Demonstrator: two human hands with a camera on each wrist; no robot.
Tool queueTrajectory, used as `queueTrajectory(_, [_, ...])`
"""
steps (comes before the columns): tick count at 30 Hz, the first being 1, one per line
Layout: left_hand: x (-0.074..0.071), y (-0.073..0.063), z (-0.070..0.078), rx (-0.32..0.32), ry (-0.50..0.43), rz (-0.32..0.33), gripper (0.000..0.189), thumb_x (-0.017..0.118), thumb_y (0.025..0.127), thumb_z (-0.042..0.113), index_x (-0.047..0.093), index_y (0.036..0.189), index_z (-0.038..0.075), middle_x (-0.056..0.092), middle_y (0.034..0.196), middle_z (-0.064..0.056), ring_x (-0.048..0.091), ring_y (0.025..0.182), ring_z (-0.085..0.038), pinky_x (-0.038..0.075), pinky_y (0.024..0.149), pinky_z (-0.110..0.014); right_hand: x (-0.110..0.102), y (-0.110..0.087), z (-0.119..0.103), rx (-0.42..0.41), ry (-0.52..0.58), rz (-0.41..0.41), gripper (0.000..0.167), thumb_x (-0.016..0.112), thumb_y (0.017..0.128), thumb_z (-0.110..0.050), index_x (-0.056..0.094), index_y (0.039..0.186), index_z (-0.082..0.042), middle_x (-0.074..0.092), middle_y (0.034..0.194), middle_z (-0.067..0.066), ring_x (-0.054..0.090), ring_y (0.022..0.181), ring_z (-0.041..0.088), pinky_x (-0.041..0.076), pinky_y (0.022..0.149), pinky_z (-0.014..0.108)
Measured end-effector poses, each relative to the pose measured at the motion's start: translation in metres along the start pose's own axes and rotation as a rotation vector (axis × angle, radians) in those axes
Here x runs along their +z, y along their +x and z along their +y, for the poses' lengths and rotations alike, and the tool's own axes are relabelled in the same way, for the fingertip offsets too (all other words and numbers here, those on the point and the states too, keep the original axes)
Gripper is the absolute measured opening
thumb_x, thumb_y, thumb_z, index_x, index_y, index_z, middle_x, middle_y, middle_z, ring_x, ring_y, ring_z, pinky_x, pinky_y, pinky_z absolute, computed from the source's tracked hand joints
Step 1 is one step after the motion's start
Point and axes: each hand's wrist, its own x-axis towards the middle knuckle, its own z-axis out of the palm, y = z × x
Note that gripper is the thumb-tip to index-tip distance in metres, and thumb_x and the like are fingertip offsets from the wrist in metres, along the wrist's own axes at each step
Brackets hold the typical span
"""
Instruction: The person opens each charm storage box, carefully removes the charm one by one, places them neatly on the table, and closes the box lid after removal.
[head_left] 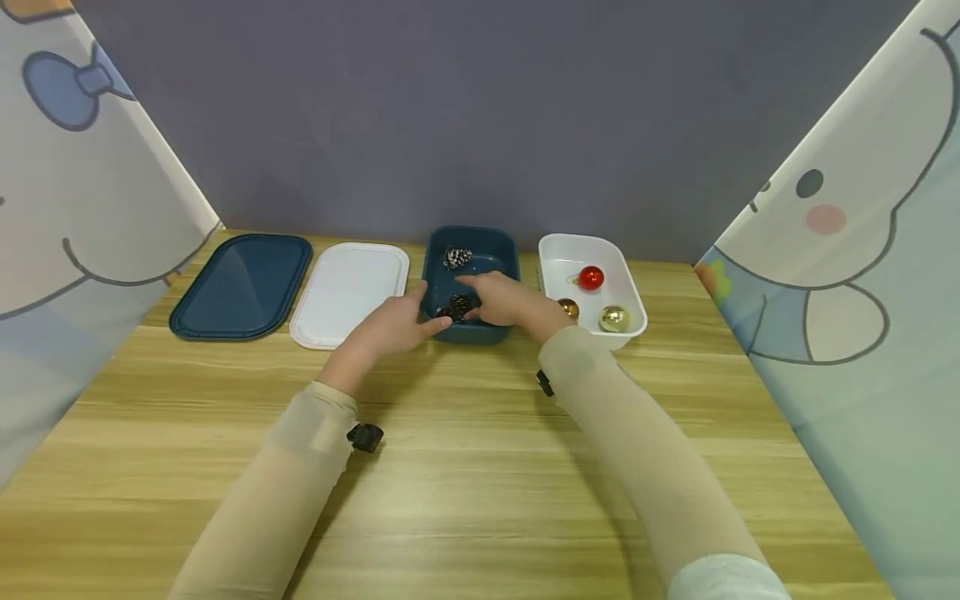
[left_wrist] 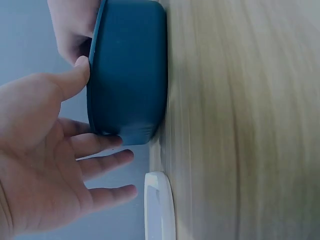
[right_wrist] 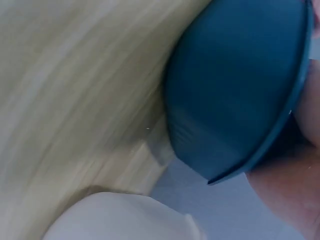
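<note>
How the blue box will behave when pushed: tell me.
The blue box is probably stiff, since its walls and rim show no sag. Being low and broad on the table, it seems likelier to slide than tip. Its smooth outer surface may feel slightly slippery.

No text, label, brand, number or sign can be read in any of the three views.
</note>
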Motion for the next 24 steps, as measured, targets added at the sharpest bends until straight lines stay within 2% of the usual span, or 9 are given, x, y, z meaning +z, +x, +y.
queueTrajectory(4, [0.0019, -0.001, 0.0053, -0.04, 0.009, 0.013, 0.097, 0.055, 0.107, 0.059, 0.009, 0.171, 0.001, 0.066, 0.143, -0.027, 0.069, 0.126, -0.041, 0.054, 0.108, -0.057, 0.0043, 0.0012, 0.0043, 0.01, -0.003, -0.009, 0.074, 0.071, 0.104, -0.035, 0.037, 0.167, -0.014, 0.054, 0.161, 0.015, 0.049, 0.152, 0.034, 0.042, 0.126, 0.05])
queueTrajectory(8, [0.0025, -0.0006, 0.0066, -0.05, 0.004, 0.024, 0.097, 0.057, 0.106, 0.06, 0.011, 0.171, 0.003, 0.067, 0.141, -0.027, 0.07, 0.123, -0.041, 0.055, 0.108, -0.057, 0.0063, 0.0005, 0.0049, 0.012, -0.002, 0.008, 0.068, 0.07, 0.104, -0.037, 0.044, 0.164, -0.015, 0.061, 0.154, 0.015, 0.059, 0.143, 0.032, 0.048, 0.12, 0.048])
queueTrajectory(10, [0.003, 0.0002, 0.0057, -0.052, -0.006, 0.031, 0.097, 0.057, 0.106, 0.06, 0.012, 0.171, 0.004, 0.065, 0.144, -0.027, 0.068, 0.127, -0.042, 0.054, 0.109, -0.057, 0.0072, 0.0007, 0.0044, 0.014, -0.003, 0.018, 0.066, 0.071, 0.104, -0.036, 0.048, 0.162, -0.015, 0.063, 0.152, 0.014, 0.062, 0.139, 0.031, 0.05, 0.118, 0.047])
queueTrajectory(18, [0.0025, 0.0023, 0.0004, -0.066, -0.063, 0.029, 0.097, 0.061, 0.105, 0.057, 0.012, 0.171, 0.004, 0.053, 0.158, -0.028, 0.057, 0.142, -0.044, 0.048, 0.117, -0.06, 0.0103, 0.006, 0.0026, -0.009, -0.026, 0.064, 0.056, 0.072, 0.104, -0.035, 0.059, 0.153, -0.012, 0.066, 0.149, 0.012, 0.064, 0.137, 0.029, 0.053, 0.116, 0.045])
queueTrajectory(24, [0.0008, 0.0021, 0.0001, -0.073, -0.072, 0.028, 0.097, 0.062, 0.105, 0.056, 0.012, 0.172, 0.006, 0.052, 0.159, -0.027, 0.056, 0.142, -0.044, 0.047, 0.117, -0.061, 0.01, 0.0073, 0.0034, 0.003, -0.023, 0.074, 0.054, 0.071, 0.105, -0.036, 0.06, 0.151, -0.01, 0.065, 0.149, 0.012, 0.063, 0.138, 0.029, 0.053, 0.115, 0.045])
